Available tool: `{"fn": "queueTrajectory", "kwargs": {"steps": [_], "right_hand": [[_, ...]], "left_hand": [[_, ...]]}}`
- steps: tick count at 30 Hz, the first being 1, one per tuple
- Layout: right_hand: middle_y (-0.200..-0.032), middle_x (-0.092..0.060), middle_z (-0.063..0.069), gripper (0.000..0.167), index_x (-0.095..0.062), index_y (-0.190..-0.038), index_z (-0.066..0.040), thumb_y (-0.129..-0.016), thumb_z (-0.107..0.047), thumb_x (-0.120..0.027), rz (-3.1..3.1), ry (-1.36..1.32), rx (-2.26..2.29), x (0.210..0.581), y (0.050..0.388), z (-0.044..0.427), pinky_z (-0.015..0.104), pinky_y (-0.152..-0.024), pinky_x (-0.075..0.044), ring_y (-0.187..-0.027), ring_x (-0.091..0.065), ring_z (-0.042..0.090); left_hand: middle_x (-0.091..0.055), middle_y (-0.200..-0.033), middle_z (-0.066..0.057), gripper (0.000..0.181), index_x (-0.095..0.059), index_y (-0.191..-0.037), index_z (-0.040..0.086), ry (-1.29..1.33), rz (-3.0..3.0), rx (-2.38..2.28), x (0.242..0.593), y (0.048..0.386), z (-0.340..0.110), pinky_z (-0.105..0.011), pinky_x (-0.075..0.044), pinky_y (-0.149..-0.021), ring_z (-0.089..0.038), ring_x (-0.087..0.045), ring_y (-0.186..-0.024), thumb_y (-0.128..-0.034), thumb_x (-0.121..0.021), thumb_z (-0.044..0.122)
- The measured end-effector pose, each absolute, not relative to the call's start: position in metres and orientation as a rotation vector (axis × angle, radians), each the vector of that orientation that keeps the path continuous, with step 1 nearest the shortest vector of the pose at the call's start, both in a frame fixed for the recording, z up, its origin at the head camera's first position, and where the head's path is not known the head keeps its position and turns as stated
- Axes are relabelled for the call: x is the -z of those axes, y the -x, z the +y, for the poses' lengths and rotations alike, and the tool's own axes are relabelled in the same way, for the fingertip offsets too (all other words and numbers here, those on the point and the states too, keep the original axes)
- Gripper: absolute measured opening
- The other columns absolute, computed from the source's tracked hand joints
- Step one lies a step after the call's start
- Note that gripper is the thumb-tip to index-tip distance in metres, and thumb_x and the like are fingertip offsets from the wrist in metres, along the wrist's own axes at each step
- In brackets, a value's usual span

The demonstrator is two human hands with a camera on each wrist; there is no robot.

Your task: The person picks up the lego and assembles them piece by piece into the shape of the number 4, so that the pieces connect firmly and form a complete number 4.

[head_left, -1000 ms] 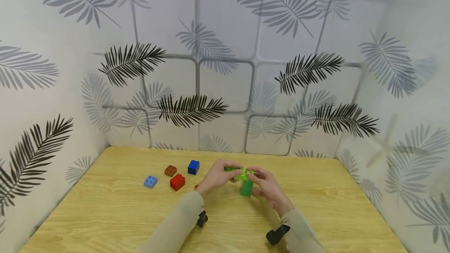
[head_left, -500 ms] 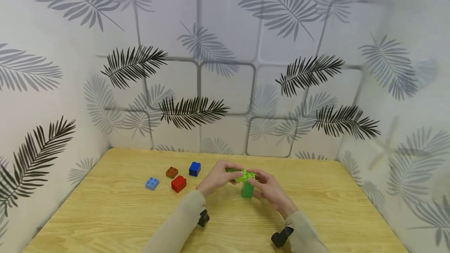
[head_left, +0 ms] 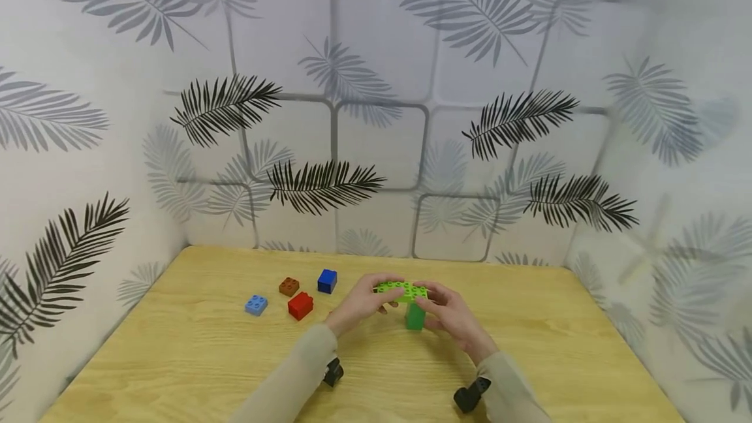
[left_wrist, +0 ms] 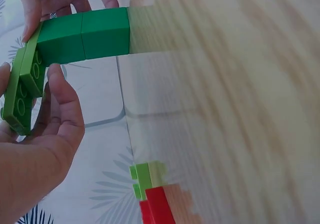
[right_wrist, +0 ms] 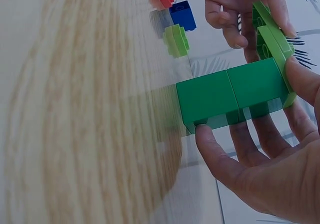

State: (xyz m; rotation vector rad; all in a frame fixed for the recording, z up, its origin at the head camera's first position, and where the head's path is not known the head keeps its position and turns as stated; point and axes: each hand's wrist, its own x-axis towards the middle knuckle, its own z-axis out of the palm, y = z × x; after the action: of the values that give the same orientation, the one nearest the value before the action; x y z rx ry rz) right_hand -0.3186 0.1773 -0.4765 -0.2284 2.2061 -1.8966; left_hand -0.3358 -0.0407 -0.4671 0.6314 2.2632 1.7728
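Observation:
Two dark green toy bricks point(right_wrist: 232, 96) form an upright stack on the wooden table. A lime-green flat brick point(left_wrist: 31, 66) sits on top of the stack. A second lime-green flat brick point(left_wrist: 16, 101) overlaps it and overhangs toward the left. My left hand point(head_left: 360, 302) pinches this overhanging brick, thumb near and fingers at the far side. My right hand point(head_left: 455, 318) holds the stack, its thumb at the lime-green top and its fingers along the green side. In the head view the hands hide parts of the lime-green bricks and the stack.
Left of my hands lie a light blue brick point(head_left: 256, 305), a brown brick point(head_left: 288, 286), a red brick point(head_left: 301, 305) and a blue brick point(head_left: 327, 281). Another lime-green brick point(right_wrist: 176, 40) shows in both wrist views. A leaf-patterned wall point(head_left: 376, 227) stands behind the table point(head_left: 176, 358).
My left hand has shifted slightly, and more of the lime-green bricks' studded top shows beside its thumb. The right hand stays at the stack; the loose bricks have not been moved.

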Motion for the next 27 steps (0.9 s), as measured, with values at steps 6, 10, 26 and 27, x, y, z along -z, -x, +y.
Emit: {"fn": "queueTrajectory", "kwargs": {"steps": [6,10,26,27], "right_hand": [[-0.139,-0.052,0.017,0.049,-0.052,-0.141,-0.014,-0.096,-0.029,-0.064,2.202,0.210,1.888,0.476,0.320,0.176,0.043,-0.090,-0.055,-0.111,-0.060,0.018],[-0.140,-0.052,0.017,0.049,-0.051,-0.142,-0.015,-0.096,-0.031,-0.063,2.208,0.215,1.882,0.477,0.318,0.178,0.043,-0.091,-0.054,-0.111,-0.059,0.017],[-0.138,-0.052,0.015,0.048,-0.054,-0.140,-0.017,-0.096,-0.029,-0.064,2.216,0.166,1.889,0.478,0.320,0.175,0.040,-0.084,-0.056,-0.108,-0.058,0.017],[-0.137,-0.052,0.015,0.048,-0.054,-0.140,-0.017,-0.096,-0.030,-0.065,2.220,0.165,1.890,0.478,0.320,0.175,0.039,-0.084,-0.056,-0.107,-0.058,0.016]], "left_hand": [[-0.067,-0.112,-0.014,0.038,-0.060,-0.133,0.019,-0.685,2.292,-1.721,0.474,0.339,-0.054,-0.048,-0.055,-0.076,-0.035,-0.065,-0.093,-0.0970,-0.062,0.031],[-0.066,-0.110,-0.022,0.036,-0.060,-0.133,0.021,-0.691,2.316,-1.697,0.477,0.340,-0.063,-0.046,-0.055,-0.076,-0.038,-0.066,-0.094,-0.0978,-0.062,0.028],[-0.067,-0.110,-0.011,0.041,-0.061,-0.130,0.009,-0.618,2.452,-1.395,0.474,0.335,-0.112,-0.039,-0.056,-0.073,-0.026,-0.065,-0.096,-0.0969,-0.062,0.033],[-0.067,-0.110,-0.009,0.040,-0.062,-0.129,0.008,-0.612,2.481,-1.362,0.474,0.334,-0.114,-0.036,-0.055,-0.074,-0.023,-0.064,-0.097,-0.0964,-0.063,0.031]]}}
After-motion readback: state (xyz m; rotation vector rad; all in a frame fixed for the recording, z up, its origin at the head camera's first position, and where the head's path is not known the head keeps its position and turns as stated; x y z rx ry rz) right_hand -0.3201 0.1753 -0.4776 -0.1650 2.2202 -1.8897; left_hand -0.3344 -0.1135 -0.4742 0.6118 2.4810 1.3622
